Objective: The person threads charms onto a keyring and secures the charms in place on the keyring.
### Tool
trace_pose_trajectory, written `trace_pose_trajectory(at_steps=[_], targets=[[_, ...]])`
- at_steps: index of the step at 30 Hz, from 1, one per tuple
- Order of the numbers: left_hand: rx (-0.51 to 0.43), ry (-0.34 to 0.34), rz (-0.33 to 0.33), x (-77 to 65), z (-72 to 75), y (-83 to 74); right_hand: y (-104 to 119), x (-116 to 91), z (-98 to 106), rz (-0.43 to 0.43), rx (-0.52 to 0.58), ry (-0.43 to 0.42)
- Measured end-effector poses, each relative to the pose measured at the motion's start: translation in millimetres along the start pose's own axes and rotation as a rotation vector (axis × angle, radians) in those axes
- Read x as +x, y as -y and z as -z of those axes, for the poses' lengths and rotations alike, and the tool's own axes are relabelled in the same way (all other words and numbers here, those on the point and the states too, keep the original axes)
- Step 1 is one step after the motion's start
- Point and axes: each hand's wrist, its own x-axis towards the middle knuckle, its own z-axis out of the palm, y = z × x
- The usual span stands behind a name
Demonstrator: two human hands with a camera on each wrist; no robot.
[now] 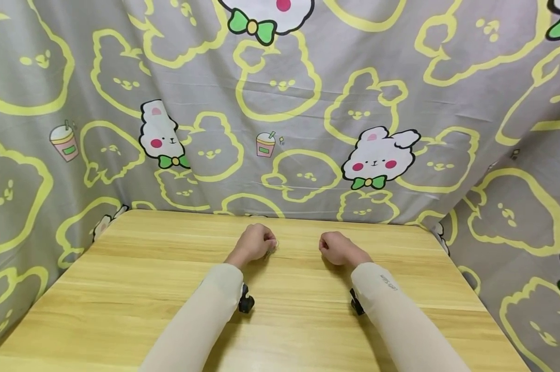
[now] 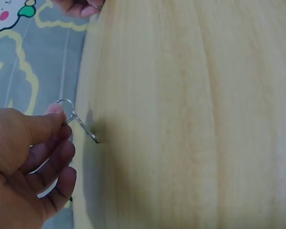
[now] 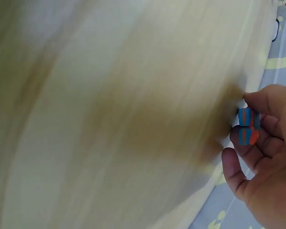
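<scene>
My left hand (image 1: 254, 243) is over the far part of the wooden table (image 1: 182, 289), left of centre. In the left wrist view its thumb and forefinger pinch a silver key ring (image 2: 72, 112), from which a short metal piece (image 2: 88, 130) hangs; the other fingers are loosely bent. Across from it, my right hand (image 1: 339, 249) is held above the table. In the right wrist view its fingers hold a small blue-and-orange striped piece (image 3: 245, 126), which looks like two short blocks side by side. Its exact kind cannot be told, and the fingers partly hide it.
A grey curtain (image 1: 303, 103) printed with yellow outlines and white rabbits hangs behind the table and at both sides. A black wrist mount (image 1: 246, 299) sits under the left sleeve, and another mount (image 1: 356, 302) under the right sleeve.
</scene>
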Motion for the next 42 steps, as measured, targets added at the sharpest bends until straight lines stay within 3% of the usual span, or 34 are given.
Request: trace_pose_trajectory(at_steps=[6, 16, 22, 30, 42], targets=[[-0.004, -0.004, -0.061, 0.4, 2.5, -2.6, -4, -3, 1, 0.004, 0.049, -0.038], [-0.041, -0.012, -0.078, -3.3, 4.2, -2.9, -4, -5, 2, 0.102, 0.107, -0.145], [-0.079, -0.016, -0.125, -6.3, 6.2, -5.1, -1, -6, 4, 0.125, 0.139, -0.253], [-0.13, -0.037, -0.162, -11.6, 12.0, -14.9, 10, -7, 7, 0.108, 0.296, -0.361], [-0.169, -0.065, -0.226, -22.4, 17.1, -34.3, 38, -21, 9, 0.103, 0.411, -0.481]])
